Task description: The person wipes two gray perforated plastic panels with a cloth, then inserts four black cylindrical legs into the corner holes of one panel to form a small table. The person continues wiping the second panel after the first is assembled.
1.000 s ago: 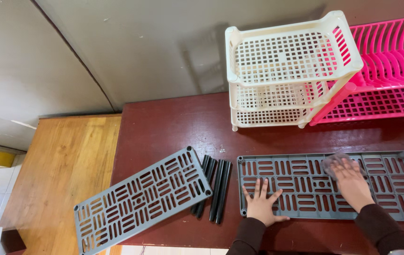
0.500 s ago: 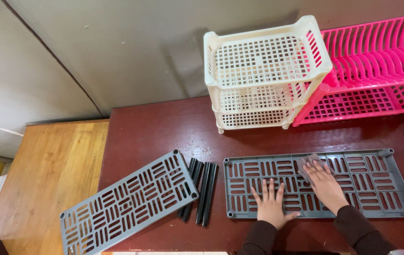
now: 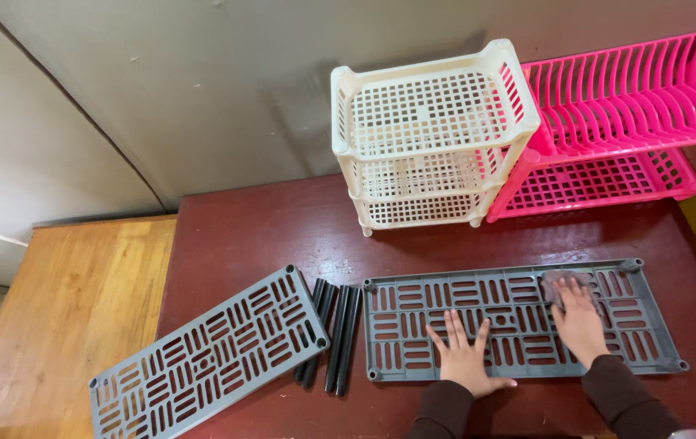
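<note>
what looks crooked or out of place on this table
The left grey slotted shelf panel lies skewed and seems to overhang the red table's front-left edge, partly covering the black tubes. The panel under both hands lies square. Nothing looks broken or spilled.

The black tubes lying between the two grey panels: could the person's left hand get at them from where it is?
Probably yes. The left hand lies flat on the grey panel, the black tubes lie just beyond its left edge, and nothing stands between.

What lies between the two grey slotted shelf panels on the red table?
A bundle of black rods lies side by side between the angled left panel and the right panel under both hands, seen in the head view.
</note>
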